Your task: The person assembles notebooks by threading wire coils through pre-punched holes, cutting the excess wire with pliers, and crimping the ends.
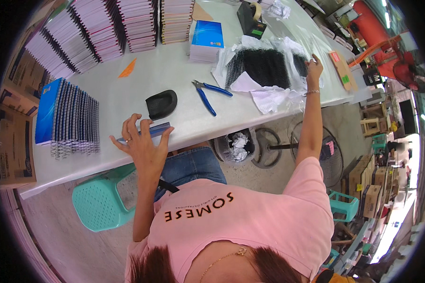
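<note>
White work surface [165,70] bearing bookbinding stock and tools.

Stacks of spiral-bound notebooks [104,26] are lying along the far edge; a row of blue-covered notebooks [68,118] is standing on edge at the left end. A black curved pad [161,104] and blue-handled cutters [210,94] are resting near the middle, a thin blue booklet [151,131] is lying at the near edge, and black wire spirals [262,66] are sitting on crumpled plastic wrap [274,96]. A tape dispenser [251,19] is standing farther back.
</note>
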The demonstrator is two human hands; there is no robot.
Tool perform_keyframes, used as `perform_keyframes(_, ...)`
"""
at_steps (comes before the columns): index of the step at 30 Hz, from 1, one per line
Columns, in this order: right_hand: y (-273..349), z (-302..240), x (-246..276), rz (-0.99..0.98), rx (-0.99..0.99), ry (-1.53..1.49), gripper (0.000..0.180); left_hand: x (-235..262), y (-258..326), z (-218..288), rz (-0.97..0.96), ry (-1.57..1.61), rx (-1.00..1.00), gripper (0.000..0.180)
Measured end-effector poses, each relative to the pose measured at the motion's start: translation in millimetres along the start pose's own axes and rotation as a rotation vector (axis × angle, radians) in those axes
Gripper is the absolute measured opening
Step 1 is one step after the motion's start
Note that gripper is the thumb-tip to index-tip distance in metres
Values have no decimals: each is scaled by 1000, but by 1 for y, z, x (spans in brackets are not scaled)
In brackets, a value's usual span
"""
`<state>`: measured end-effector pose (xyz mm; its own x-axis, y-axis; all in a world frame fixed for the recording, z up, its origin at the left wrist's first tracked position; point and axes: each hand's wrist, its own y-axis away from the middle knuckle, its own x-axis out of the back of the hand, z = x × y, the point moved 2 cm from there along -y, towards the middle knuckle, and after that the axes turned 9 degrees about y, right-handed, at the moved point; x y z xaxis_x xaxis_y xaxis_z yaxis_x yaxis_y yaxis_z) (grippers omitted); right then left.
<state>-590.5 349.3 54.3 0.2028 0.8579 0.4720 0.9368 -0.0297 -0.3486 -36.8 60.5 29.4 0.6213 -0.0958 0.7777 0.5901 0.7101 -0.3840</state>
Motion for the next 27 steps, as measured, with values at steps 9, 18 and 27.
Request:
perform_keyframes(9, 188, -142, -11, -666, -117, -840, 43, -6, -4, 0, 58, 65, 19, 61)
perform_keyframes(18, 323, -186, -71, -1112, 296, -345, 32, -8, -7, -1, 124, 71, -16, 54)
perform_keyframes(27, 371, -222, -79, -1122, 572, -73, 17, -13, -7, -6, 89, 91, 28, 49)
